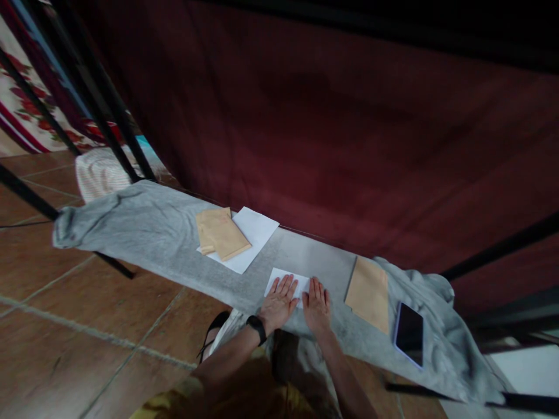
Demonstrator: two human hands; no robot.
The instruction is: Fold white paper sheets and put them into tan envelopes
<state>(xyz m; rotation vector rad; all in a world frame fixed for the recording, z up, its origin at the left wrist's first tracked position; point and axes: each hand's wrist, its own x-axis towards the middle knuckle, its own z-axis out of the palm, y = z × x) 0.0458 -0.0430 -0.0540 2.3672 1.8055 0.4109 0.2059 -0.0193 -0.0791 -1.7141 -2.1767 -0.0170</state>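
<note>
A small piece of white paper (pixel 276 274), seemingly folded, lies on the grey cloth in front of me. My left hand (pixel 279 299) is spread flat on it, fingers apart; a dark band circles that wrist. At the paper's right end rests my right hand (pixel 317 307), palm down with its fingers stretched out. Both hands hold nothing and press on the paper. Up and to the left, larger white paper (pixel 258 230) lies under several brown paper envelopes (pixel 225 233). To the right of my right hand is a flat brown paper sheet or envelope (pixel 369 294).
The grey cloth (pixel 144 224) covers a narrow bench and bunches up at both ends. A phone (pixel 409 334) lies near the right end. Behind the bench hangs a dark red curtain (pixel 314 128). Black metal bars (pixel 100 110) stand at the left, over a tiled floor (pixel 65 326).
</note>
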